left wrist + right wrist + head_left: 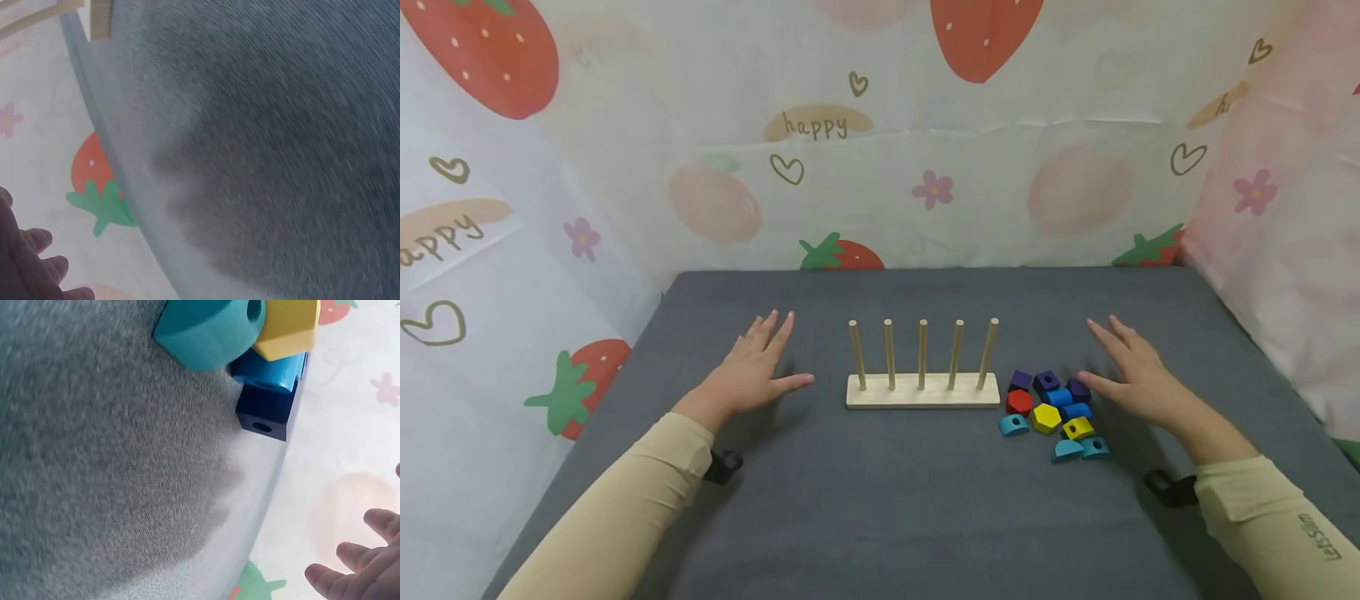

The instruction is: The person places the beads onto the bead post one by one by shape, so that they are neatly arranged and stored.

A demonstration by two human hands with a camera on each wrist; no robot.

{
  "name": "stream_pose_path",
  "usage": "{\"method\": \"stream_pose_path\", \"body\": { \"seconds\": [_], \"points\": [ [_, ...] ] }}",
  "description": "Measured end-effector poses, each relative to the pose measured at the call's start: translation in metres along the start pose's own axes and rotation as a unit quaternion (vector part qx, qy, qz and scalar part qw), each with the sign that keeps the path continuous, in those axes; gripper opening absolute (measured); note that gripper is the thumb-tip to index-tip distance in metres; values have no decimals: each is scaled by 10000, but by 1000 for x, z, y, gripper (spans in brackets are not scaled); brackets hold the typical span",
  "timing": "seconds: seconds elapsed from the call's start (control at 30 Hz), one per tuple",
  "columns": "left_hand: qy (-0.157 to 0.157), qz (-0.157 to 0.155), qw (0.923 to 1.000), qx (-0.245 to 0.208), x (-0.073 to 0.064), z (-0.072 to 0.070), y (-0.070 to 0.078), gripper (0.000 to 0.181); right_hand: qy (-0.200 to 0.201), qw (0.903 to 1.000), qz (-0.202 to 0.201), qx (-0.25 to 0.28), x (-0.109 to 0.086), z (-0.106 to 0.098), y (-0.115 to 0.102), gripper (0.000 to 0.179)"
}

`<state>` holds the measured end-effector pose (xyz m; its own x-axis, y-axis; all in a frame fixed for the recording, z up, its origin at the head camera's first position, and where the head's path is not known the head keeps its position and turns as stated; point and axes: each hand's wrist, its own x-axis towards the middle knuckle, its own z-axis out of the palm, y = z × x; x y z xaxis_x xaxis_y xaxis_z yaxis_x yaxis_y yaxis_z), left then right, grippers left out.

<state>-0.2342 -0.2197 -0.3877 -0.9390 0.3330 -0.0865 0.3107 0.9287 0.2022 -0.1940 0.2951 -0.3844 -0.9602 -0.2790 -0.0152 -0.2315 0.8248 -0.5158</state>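
A pale wooden peg stand (922,400) with several upright dowels stands mid-table, its pegs bare. To its left my left hand (748,375) is held over the cloth with fingers spread, holding nothing. My right hand (1138,379), fingers also straight and apart, hovers just right of a cluster of painted wooden beads. Among them are a red hexagon (1019,402), a yellow hexagon (1046,418), purple cubes (1047,382), blue cylinders (1076,411) and light-blue half-rounds (1013,426). In the right wrist view a teal half-round (209,334) and a purple cube (265,412) show their holes.
Grey cloth (880,508) covers the table. Behind it hangs a white curtain (865,192) with strawberry prints, and similar curtains close off both sides. A black strap (722,467) sits at the left wrist, another black strap (1171,489) at the right.
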Motion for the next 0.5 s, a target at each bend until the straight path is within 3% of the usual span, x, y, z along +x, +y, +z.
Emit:
{"method": "stream_pose_path", "body": {
  "seconds": [0.17, 0.5],
  "points": [
    [27, 51, 9967, -815, 3, 5, 5, 102, 17, 9998, -110, 147, -2, 2, 1, 78],
    [262, 213, 9750, -2195, 13, 15, 24, 105, -112, 9986, -97, 516, -6, -2, 11, 68]
  ]
}}
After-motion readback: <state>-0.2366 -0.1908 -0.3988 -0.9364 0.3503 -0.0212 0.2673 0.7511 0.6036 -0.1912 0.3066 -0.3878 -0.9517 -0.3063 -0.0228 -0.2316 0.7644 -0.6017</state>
